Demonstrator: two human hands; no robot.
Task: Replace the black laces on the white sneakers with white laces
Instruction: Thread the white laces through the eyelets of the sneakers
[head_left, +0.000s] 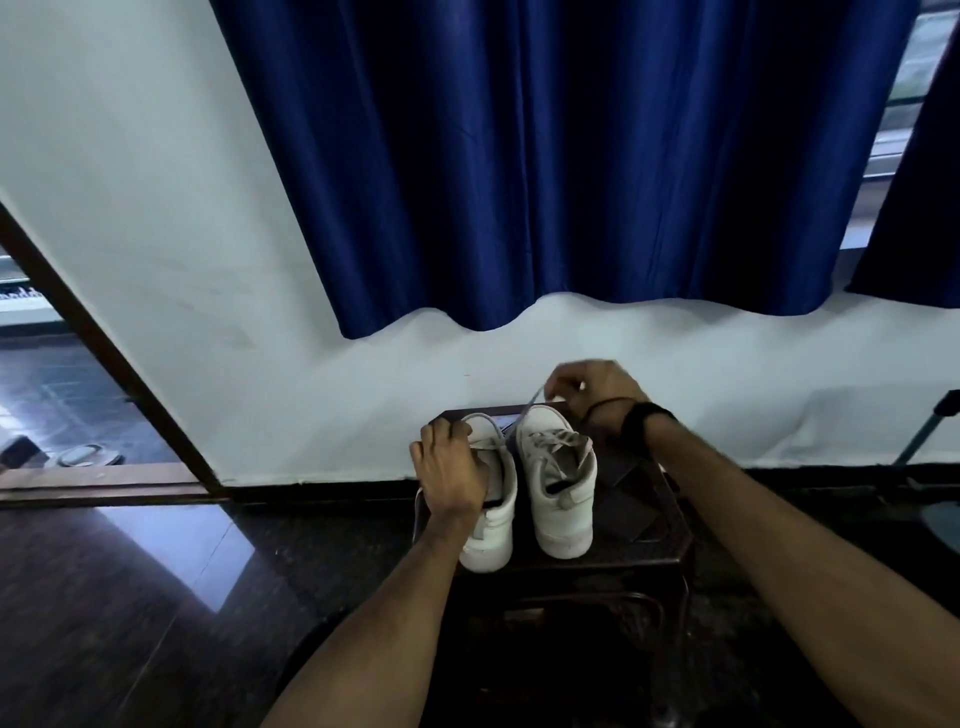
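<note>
Sneakers, a white pair, stand side by side on a small dark stool (670, 499), heels toward the camera, toes toward the wall (156, 208). No brand mark or writing can be read on them. Both are smooth, low-cut and rounded at the heel, with pale soles. The right sneaker (558, 483) carries a white lace (556, 441) criss-crossed over its tongue. The left sneaker (491, 512) has a white lace looping loose above its toe and trailing down its outer side. The left hand (452, 465) lies over the left sneaker's opening, fingers curled down onto the shoe; whether it also pinches the lace cannot be told. The right hand (592, 387), above the stool's far edge, pinches a taut white strand (530, 408) rising from the toe area. A black band (641, 423) circles that wrist. The stool's top looks dark and slightly glossy. Above the stool hangs a blue curtain (545, 156) in soft folds with a wavy hem.
</note>
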